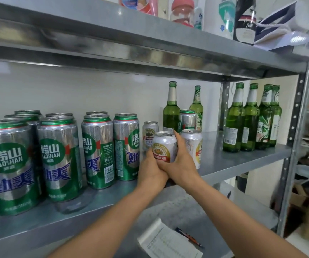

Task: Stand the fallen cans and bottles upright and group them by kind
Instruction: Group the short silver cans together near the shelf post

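White can [165,146]: upright near the front edge of the middle shelf [243,159], between the tall green cans [97,151] and the bottles. The hands hide its base, so I cannot tell whether it stands on the metal or hangs just above it.
Left hand [151,170]: curled round the can's lower left side, gripping it.
Right hand [182,162]: wrapped round the can's right side, with one finger reaching up by the rim.
Neighbours: a second short can [192,144] stands just beside the right hand's knuckles, and a third short can [150,135] is behind to the left.
Nearest risk: I'd say the back of the right hand could nudge the second short can on letting go, since it stands so close.
Further risk: a stray tall can [187,120] sits between two back bottles [171,110]. Reaching for it means passing narrow, top-heavy glass that would likely tip and roll.
Right-hand bottles [250,120]: four grouped upright, well apart from the hands.
Contents: the cans' tops look unopened. The bottles are capped green glass, and their fill level is not clear to me.
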